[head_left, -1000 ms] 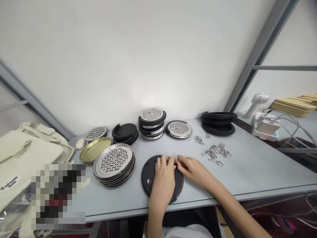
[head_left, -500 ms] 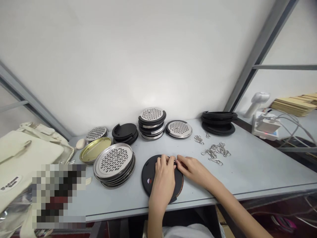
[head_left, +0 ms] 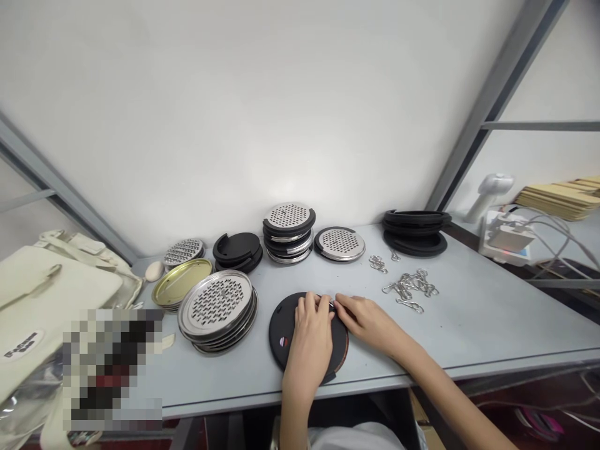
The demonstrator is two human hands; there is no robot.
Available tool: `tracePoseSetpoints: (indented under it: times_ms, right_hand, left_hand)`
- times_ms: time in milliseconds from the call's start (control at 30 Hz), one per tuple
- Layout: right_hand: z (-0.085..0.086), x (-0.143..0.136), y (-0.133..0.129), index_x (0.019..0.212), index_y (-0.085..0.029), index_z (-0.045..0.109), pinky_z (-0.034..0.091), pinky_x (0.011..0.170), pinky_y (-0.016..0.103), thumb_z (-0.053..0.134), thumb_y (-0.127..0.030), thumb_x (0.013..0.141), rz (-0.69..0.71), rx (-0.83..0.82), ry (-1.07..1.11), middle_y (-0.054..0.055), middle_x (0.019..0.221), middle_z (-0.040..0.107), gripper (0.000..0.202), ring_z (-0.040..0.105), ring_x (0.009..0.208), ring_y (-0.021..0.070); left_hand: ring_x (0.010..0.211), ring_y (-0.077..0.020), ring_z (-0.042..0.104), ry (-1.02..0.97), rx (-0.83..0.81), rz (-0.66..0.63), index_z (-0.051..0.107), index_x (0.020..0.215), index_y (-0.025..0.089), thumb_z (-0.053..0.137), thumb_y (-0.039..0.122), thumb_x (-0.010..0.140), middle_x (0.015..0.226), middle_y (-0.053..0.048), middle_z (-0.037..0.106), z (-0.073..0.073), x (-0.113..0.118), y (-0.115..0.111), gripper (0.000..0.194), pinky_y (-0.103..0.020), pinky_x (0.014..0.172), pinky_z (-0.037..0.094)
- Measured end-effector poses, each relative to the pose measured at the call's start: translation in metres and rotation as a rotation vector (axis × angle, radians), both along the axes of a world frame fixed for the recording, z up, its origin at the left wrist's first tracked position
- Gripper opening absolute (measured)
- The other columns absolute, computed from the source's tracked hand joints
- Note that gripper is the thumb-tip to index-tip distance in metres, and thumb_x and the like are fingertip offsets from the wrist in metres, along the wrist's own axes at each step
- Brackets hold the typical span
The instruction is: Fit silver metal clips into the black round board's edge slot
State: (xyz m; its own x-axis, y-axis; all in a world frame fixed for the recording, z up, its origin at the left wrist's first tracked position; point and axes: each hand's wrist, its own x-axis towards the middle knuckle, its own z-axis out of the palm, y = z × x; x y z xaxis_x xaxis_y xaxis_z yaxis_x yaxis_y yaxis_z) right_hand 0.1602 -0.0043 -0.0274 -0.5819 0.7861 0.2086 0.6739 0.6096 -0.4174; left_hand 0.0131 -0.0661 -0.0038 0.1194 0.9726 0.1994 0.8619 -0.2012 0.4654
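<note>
Black disc (head_left: 277, 334) at the table's (head_left: 375, 390) near edge, under both hands.
Round, dark, small oval sticker; left hand (head_left: 312, 337) flat, fingers narrowly spread; right hand (head_left: 363, 319) pinching a metal clip (head_left: 332, 304) at its rim; grater stack (head_left: 218, 306) left of disc.

Both hands (head_left: 334, 322) work at the black disc (head_left: 277, 331) on the tabletop (head_left: 469, 312) (the left one lies flat across it), with metal clips (head_left: 410, 284) to the right and grater discs (head_left: 218, 303) to the left.
</note>
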Motion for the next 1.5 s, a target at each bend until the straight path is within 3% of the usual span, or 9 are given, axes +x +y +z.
tracePoseSetpoints:
  times_ms: [800, 1100, 1300, 1500]
  right_hand:
    - [-0.0007, 0.0019, -0.0003, 0.076, -0.021, 0.042, 0.032, 0.057, 0.024, 0.027, -0.024, 0.097, 0.014, 0.007, -0.018, -0.001, 0.062, 0.052, 0.025, 0.051, 0.057, 0.0149]
    - [0.0011, -0.0002, 0.0000, 0.074, -0.021, 0.043, 0.030, 0.055, 0.025, 0.029, -0.025, 0.097, -0.021, 0.012, -0.011, -0.001, 0.060, 0.053, 0.027, 0.051, 0.055, 0.0147]
    - [-0.0017, 0.0006, 0.0010, 0.075, -0.021, 0.043, 0.030, 0.055, 0.026, 0.028, -0.025, 0.097, -0.032, 0.015, -0.020, 0.000, 0.060, 0.053, 0.027, 0.052, 0.055, 0.0153]
    - [-0.0015, 0.0007, 0.0009, 0.076, -0.021, 0.045, 0.032, 0.057, 0.025, 0.027, -0.026, 0.098, -0.009, 0.019, -0.036, 0.000, 0.062, 0.055, 0.029, 0.054, 0.059, 0.0161]
  left_hand:
    - [0.094, -0.0195, 0.043, -0.044, 0.000, 0.016, 0.050, 0.106, 0.027, 0.027, 0.015, 0.095, 0.103, -0.004, 0.046, 0.0024, -0.0006, 0.0005, 0.028, -0.034, 0.084, 0.038]
    - [0.102, -0.0202, 0.044, -0.004, 0.004, 0.050, 0.046, 0.104, 0.020, 0.026, 0.020, 0.096, 0.104, -0.007, 0.046, 0.0019, -0.0017, 0.0009, 0.021, -0.037, 0.091, 0.036]
    - [0.102, -0.0188, 0.044, -0.108, -0.037, -0.073, 0.044, 0.105, 0.021, 0.033, 0.018, 0.094, 0.106, -0.005, 0.048, 0.0050, -0.0062, -0.0021, 0.016, -0.034, 0.093, 0.035]
    - [0.100, -0.0183, 0.044, -0.158, -0.026, -0.073, 0.045, 0.105, 0.021, 0.034, 0.017, 0.094, 0.104, -0.004, 0.049, 0.0034, -0.0059, -0.0024, 0.016, -0.034, 0.092, 0.036]
